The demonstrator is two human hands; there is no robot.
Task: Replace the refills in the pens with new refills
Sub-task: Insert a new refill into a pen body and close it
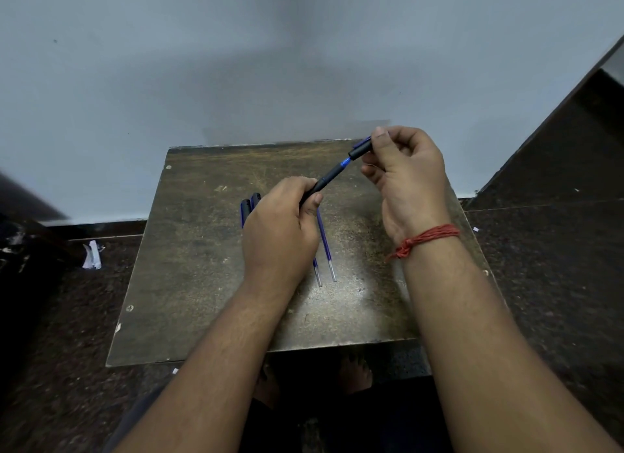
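Observation:
Above the small wooden table (202,283), a black and blue pen (332,174) is held slantwise between both hands. My left hand (280,229) grips its lower barrel. My right hand (405,175) pinches its upper black end piece (359,150), and a short blue section shows in the gap between the two parts. Two thin blue refills (326,246) lie side by side on the table under my left hand, one partly hidden by it. Two more pens (248,207) lie on the table just left of my left hand, mostly covered.
The table stands against a pale wall (236,64) on a dark speckled floor (557,266). A crumpled white scrap (92,255) lies on the floor to the left. Bare feet (354,371) show under the table's front edge. A red thread band (425,238) circles my right wrist.

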